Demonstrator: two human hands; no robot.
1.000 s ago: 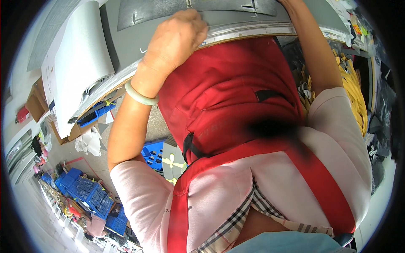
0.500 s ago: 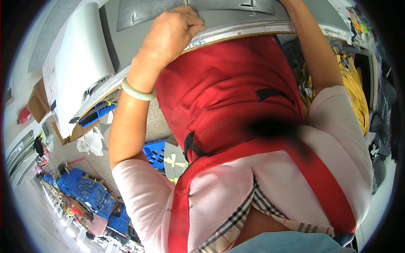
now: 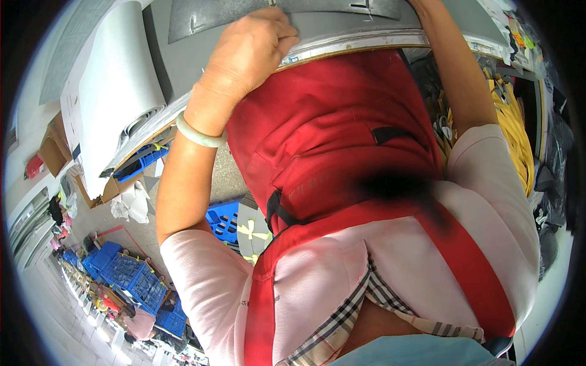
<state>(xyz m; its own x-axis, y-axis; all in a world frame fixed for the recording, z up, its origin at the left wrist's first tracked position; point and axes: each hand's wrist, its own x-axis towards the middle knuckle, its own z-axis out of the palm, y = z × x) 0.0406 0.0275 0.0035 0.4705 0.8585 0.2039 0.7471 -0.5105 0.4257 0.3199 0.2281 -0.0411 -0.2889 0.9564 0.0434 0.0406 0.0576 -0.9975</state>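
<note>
My left hand (image 3: 253, 49) rests at the near edge of the worktable (image 3: 329, 30). Its fingers are curled and pressed together, and whatever they may hold is hidden. Just beyond them lies a dark grey curved sheet piece (image 3: 323, 6) with small pale slot-like marks, cut off by the upper picture edge. The fingertips are at or very close to its near edge; I cannot tell whether they touch it. My right forearm reaches up past the sheet's right end, and the right hand itself is outside the picture.
A roll of white sheet material (image 3: 119, 67) lies on the table at the left. Yellow strips (image 3: 511, 128) hang in a bundle at the right, below table height. Blue crates (image 3: 131, 274), cardboard (image 3: 56, 146) and crumpled paper (image 3: 131, 203) are on the floor at the left.
My left hand has shifted very slightly, with its fingers still curled. The grey sheet and my right arm look almost unchanged.
</note>
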